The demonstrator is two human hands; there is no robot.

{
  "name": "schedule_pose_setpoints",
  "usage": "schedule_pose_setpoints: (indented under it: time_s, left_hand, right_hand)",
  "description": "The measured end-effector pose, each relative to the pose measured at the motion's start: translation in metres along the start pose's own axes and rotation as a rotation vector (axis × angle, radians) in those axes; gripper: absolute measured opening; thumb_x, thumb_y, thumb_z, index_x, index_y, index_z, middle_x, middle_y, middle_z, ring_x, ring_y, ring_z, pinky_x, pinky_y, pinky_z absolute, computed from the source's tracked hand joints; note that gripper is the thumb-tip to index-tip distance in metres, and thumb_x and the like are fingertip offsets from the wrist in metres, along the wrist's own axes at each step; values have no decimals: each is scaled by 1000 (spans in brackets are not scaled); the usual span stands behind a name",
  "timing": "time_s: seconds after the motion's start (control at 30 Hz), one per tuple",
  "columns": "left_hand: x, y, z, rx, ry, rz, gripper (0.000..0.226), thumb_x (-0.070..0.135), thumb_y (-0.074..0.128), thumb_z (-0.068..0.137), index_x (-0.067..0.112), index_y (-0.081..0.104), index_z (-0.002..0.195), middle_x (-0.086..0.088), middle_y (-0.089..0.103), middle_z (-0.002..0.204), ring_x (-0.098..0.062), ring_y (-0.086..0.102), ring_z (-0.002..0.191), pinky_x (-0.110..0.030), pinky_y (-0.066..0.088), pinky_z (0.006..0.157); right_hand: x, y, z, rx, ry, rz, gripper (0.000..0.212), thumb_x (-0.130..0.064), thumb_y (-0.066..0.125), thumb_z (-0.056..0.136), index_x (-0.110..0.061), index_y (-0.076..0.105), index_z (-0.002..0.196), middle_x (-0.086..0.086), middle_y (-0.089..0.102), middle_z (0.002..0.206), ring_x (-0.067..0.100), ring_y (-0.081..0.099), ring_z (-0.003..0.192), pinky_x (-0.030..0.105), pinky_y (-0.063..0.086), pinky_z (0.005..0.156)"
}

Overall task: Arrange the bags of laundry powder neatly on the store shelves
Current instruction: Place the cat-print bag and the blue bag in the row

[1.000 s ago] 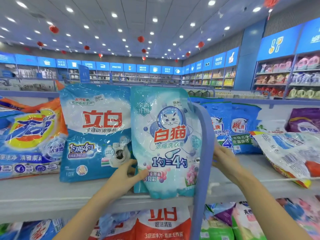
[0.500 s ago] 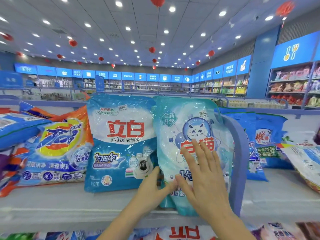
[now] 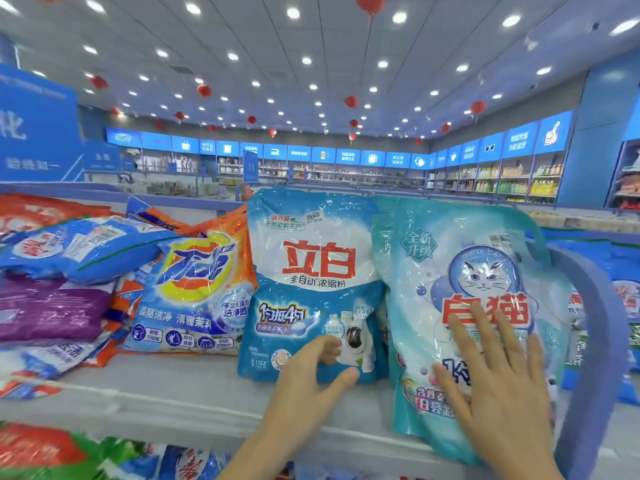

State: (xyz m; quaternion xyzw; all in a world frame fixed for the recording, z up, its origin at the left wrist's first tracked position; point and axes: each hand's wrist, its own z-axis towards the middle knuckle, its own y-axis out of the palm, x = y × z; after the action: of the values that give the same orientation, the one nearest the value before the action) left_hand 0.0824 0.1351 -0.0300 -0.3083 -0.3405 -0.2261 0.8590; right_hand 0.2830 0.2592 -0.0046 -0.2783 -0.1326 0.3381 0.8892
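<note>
A teal laundry powder bag with a white cat stands upright on the white shelf, leaning against a blue shelf divider. My right hand lies flat on its lower front with the fingers spread. Left of it stands a blue and white bag with red characters. My left hand touches that bag's lower right corner with fingers loosely bent, thumb out. An orange and blue bag leans to the left of both.
Blue, purple and orange bags lie piled at the shelf's left end. More blue bags sit beyond the divider on the right. Other bags fill the shelf below. Store aisles stretch behind.
My left hand slid from the cat bag's lower left edge over to the blue and white bag's corner. My right hand stays flat on the cat bag. The view has moved closer and rightward.
</note>
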Motion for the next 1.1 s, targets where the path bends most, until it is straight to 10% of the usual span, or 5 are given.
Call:
schedule_pose_setpoints:
  time_s: [0.47,0.73,1.1]
  left_hand:
    - [-10,-184,-51,407,-107,409,44,58,49,70,23,60,96,15,64,87,-3,59,86,-20,47,75]
    - [-27,-271,-50,487,-102,681,33,20,70,80,8,58,108,-2,62,97,-18,58,88,-34,47,80]
    - [-141,-418,15,392,-33,800,52,18,71,78,7,52,124,-10,58,122,-30,52,115,-40,41,96]
  right_hand:
    - [-38,2,20,191,-43,246,64,-62,22,89,-12,52,115,27,57,123,43,46,116,62,30,96]
    - [-177,-18,47,73,-224,660,49,-46,42,83,-9,66,105,11,67,106,33,62,95,35,36,88]
    - [-421,41,122,29,-379,597,48,-48,46,74,-16,65,105,2,69,100,24,67,89,36,53,78]
